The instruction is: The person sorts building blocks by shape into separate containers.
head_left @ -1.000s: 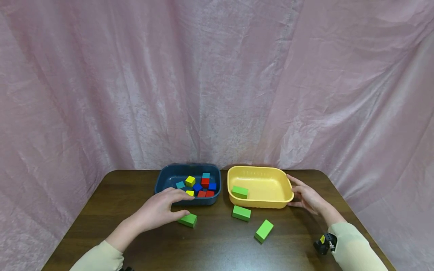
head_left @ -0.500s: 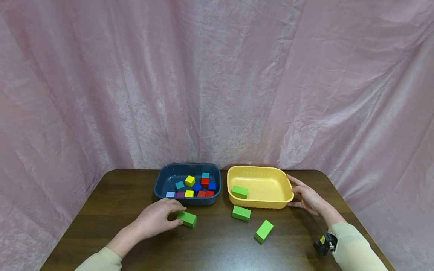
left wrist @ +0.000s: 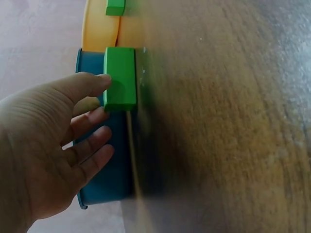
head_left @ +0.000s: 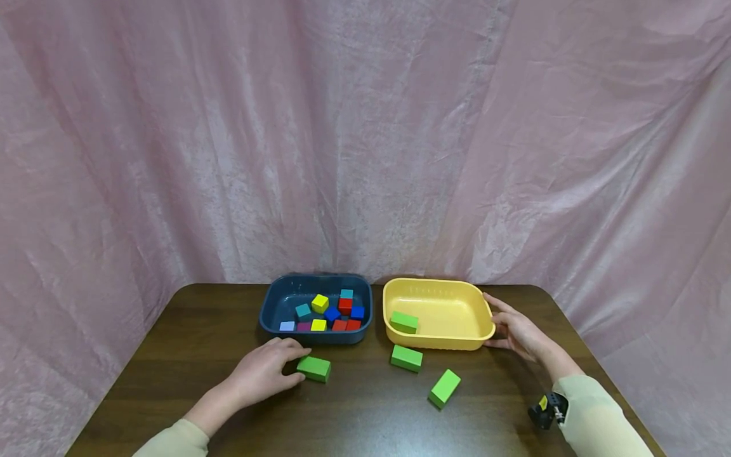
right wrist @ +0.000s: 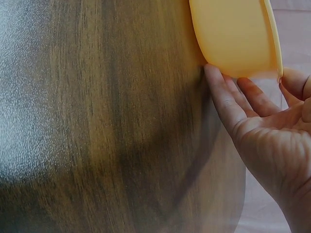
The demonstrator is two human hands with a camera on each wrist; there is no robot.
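Observation:
Beside the left end of a green block point(head_left: 314, 369) on the table, my left hand point(head_left: 259, 373) has its index finger at the far side and its thumb at the near side. In the left wrist view, the thumb tip overlaps the green block point(left wrist: 121, 77), with the other fingers spread apart. My right hand point(head_left: 518, 334) touches the right end of the yellow bin point(head_left: 438, 343) with fairly straight fingers. That contact shows in the right wrist view too, with fingertips point(right wrist: 214, 73) right at the bin wall. A green block point(head_left: 404, 322) lies inside the yellow bin.
Two more green blocks, one point(head_left: 407, 358) just before the yellow bin and one point(head_left: 444, 388) nearer, lie on the brown table point(head_left: 365, 412). A dark blue bin point(head_left: 274, 304) behind my left hand holds several coloured cubes. Pink cloth point(head_left: 365, 139) hangs behind the table.
My left hand has come back from over the front of the blue bin to the green block's left end. The block has turned slightly. My right hand stays at the yellow bin.

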